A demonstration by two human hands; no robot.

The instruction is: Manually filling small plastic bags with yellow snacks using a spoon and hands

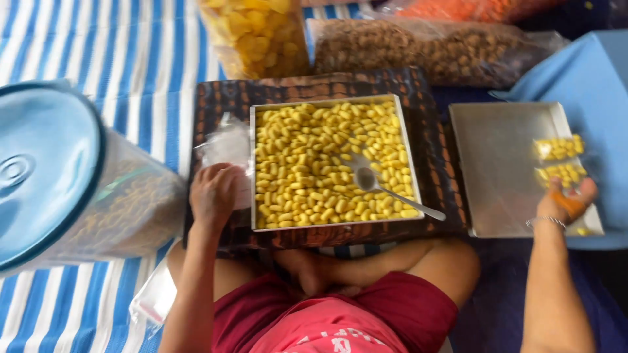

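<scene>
**A:** Where do the hands lie, and in what state?

**B:** The left hand [212, 193] rests palm down, fingers curled, on a stack of clear plastic pouches [226, 147] just beside the left wall of the square metal tray [252, 170]; whether it pinches one pouch cannot be told. The right hand [564, 199] reaches out to the shallow steel tray [497, 170], fingers bent around a small filled packet [561, 173] lying there (the grip itself is blurred).

**A:** How far along does the work appear?

**B:** Judged from the layout, early: only two small packets of yellow snack pieces lie on the steel tray, the second packet [557, 148] just above the first, while the square tray is full of loose yellow snack pieces [314, 163], with a metal spoon [386, 189] resting in them. Most of the filling seems left to do.

**A:** And the surrounding packages?

**B:** At the top stand bulk bags: a clear bag of yellow crisps [255, 33], a wide bag of brown snacks [418, 49] and an orange-filled bag [471, 8]. At left a clear jar with a blue lid [46, 170] lies tilted on the blue-and-white striped cloth [131, 59]. No readable label shows.
</scene>
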